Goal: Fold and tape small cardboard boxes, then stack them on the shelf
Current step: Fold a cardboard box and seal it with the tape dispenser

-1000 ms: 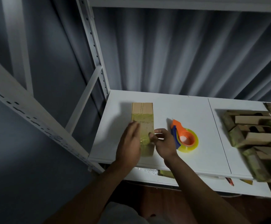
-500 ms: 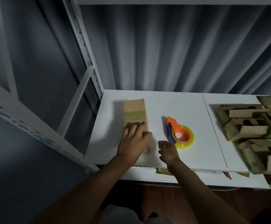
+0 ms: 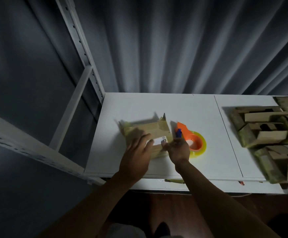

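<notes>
Head view: a white shelf (image 3: 157, 103) holds a blurred small cardboard box (image 3: 145, 130) near its front left. The left hand (image 3: 137, 152) rests on it, fingers spread; the right hand (image 3: 177, 149) pinches its right edge. Turn it steadily, seam up. A tape dispenser (image 3: 191, 140) crowds the right; piled boxes (image 3: 268, 134) lie beyond.

- The small brown cardboard box (image 3: 148, 133) under both hands is matt paperboard, with glossy yellowish tape bands and a smooth white paper label.
- Just right of the grip, the orange plastic tape dispenser (image 3: 191, 140) looks smooth, its blue part too; its tape roll is shiny and translucent yellow.
- The white shelf board (image 3: 200, 110) beneath is smooth and matt.
- Far right, the heap of brown cardboard boxes (image 3: 268, 134) looks matt, with taped patches.
- Behind, the grey pleated cloth curtain (image 3: 174, 45) looks soft.
- The white perforated metal upright (image 3: 81, 47) looks painted.
</notes>
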